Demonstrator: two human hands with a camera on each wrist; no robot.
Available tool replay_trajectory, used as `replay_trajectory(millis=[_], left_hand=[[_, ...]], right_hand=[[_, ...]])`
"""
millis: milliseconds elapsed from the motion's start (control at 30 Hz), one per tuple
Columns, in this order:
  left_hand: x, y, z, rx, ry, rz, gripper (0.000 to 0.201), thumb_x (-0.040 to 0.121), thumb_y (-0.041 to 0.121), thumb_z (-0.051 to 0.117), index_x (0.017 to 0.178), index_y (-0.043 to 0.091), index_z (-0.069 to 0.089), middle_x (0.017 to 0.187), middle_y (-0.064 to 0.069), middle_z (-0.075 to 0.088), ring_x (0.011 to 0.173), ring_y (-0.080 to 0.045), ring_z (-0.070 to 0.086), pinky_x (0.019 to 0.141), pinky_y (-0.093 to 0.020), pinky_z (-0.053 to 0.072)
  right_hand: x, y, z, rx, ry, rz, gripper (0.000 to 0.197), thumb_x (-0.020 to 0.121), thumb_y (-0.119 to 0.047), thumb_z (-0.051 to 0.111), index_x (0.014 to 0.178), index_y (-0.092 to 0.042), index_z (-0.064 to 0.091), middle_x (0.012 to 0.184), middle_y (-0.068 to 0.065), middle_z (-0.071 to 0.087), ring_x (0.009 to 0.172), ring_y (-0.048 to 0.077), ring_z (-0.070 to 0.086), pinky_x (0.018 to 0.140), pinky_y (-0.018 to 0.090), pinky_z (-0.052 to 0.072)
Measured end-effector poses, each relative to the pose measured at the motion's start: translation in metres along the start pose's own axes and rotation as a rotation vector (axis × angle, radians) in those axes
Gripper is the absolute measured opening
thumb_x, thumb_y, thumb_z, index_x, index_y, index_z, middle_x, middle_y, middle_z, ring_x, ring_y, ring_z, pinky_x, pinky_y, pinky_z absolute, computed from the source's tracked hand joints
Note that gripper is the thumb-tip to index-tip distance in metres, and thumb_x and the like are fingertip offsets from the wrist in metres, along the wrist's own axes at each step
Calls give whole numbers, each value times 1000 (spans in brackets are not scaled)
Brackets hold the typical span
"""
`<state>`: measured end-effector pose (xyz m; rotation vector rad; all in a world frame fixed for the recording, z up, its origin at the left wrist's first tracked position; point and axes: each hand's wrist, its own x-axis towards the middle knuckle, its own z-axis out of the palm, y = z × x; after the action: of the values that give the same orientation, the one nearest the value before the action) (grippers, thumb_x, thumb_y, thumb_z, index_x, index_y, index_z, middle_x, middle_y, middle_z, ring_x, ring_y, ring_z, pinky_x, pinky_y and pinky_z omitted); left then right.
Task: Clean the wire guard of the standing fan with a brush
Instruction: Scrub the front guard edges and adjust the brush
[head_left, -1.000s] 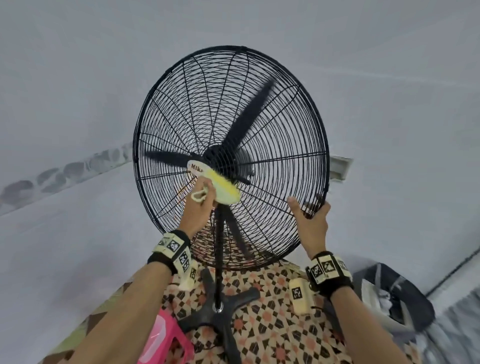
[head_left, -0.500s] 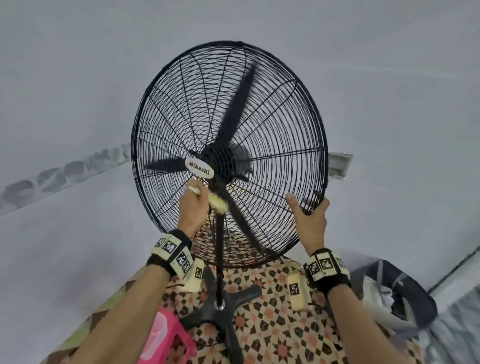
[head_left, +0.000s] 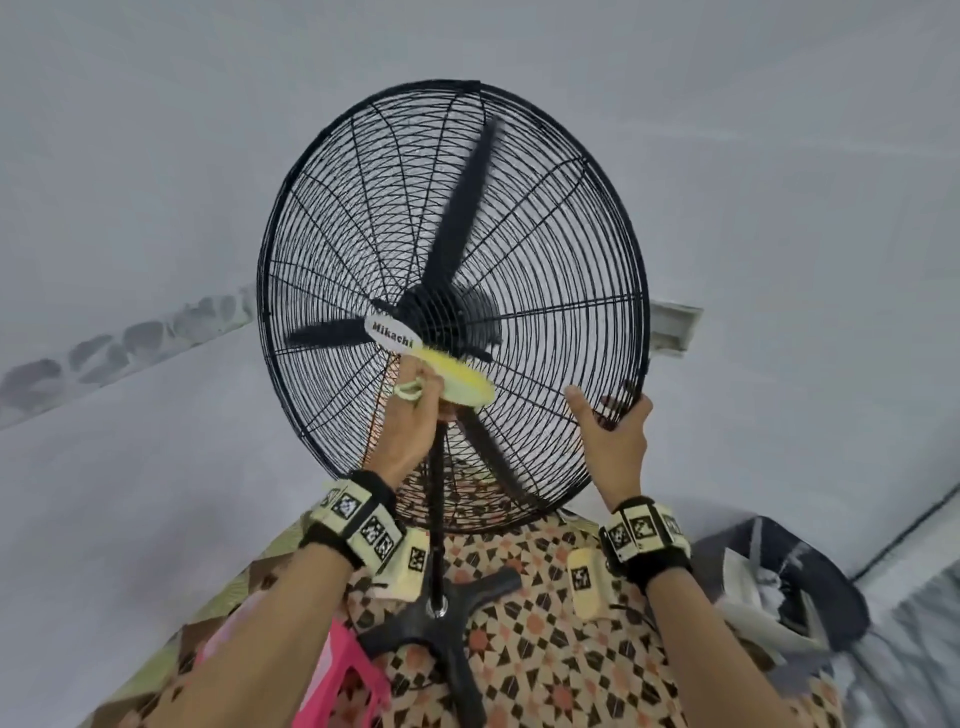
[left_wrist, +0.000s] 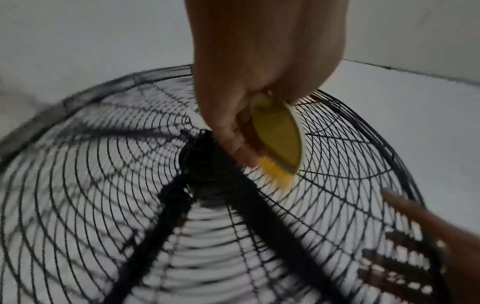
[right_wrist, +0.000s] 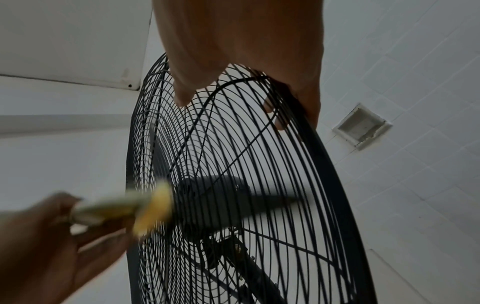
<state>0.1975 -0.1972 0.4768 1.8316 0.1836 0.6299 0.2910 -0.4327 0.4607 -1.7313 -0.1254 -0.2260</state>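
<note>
Your left hand (head_left: 410, 436) grips the yellow brush (head_left: 457, 382), bristles against the wire guard (head_left: 545, 291) just below the fan's white centre badge (head_left: 392, 335). Your right hand (head_left: 615, 441) clamps the guard's lower right rim, fingers hooked through the wires. On the floor at right, a dark bag (head_left: 810, 587) holds pale crumpled stuff.

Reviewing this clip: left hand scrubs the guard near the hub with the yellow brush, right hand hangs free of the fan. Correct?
Not quite. The right hand grips the wire guard's rim, as the head view shows. The left hand and yellow brush are as stated.
</note>
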Motion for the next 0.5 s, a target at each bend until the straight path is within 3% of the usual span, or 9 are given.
replay_trajectory(millis=[67, 133, 233, 300, 367, 433, 500], left_hand=[[-2, -8, 1, 163, -8, -51, 14, 113, 25, 38, 114, 13, 44, 107, -13, 69, 81, -38, 71, 65, -48, 62], [-4, -11, -4, 198, 3, -95, 12, 113, 27, 39, 109, 18, 45, 105, -13, 70, 81, -40, 73, 68, -58, 62], [-7, -2, -4, 32, 33, -16, 9, 113, 20, 39, 105, 20, 44, 115, -2, 65, 90, -19, 75, 78, -48, 64], [-8, -4, 0, 40, 22, 1, 12, 112, 17, 38, 104, 23, 43, 115, -5, 64, 89, -23, 72, 75, -42, 63], [-8, -7, -2, 154, -20, -59, 8, 113, 20, 38, 105, 20, 42, 107, -16, 66, 77, -31, 63, 63, -43, 56], [-5, -8, -12, 199, -64, -142, 9, 113, 22, 39, 107, 16, 43, 102, -18, 66, 76, -29, 56, 62, -46, 53], [-5, 3, -19, 140, -60, -105, 11, 113, 22, 39, 105, 18, 45, 104, -17, 66, 77, -29, 53, 63, -42, 49]], right_hand=[[2, -1, -1, 3, -6, 14, 112, 67, -86, 70, 148, -21, 28, 148, 5, 52, 134, 27, 52, 115, 52, 42], [2, -1, -3, 4, -11, 16, 114, 66, -88, 70, 149, -23, 28, 147, 4, 53, 133, 27, 53, 114, 53, 44], [-1, 1, -1, 2, 1, -3, 106, 68, -85, 71, 146, -25, 31, 142, 1, 56, 129, 24, 56, 112, 51, 46], [-1, 0, 0, 5, 8, -12, 100, 71, -80, 73, 144, -25, 32, 140, -1, 58, 127, 22, 57, 112, 50, 46], [2, -1, 0, 1, 6, -10, 96, 73, -77, 74, 144, -25, 32, 139, -1, 59, 126, 22, 58, 112, 49, 46], [3, 0, -2, 0, 1, -6, 95, 75, -75, 74, 144, -26, 32, 139, -1, 58, 126, 22, 57, 112, 48, 46], [1, 0, -2, 5, -3, -7, 94, 76, -73, 74, 145, -26, 31, 141, -2, 57, 127, 22, 56, 114, 46, 44]])
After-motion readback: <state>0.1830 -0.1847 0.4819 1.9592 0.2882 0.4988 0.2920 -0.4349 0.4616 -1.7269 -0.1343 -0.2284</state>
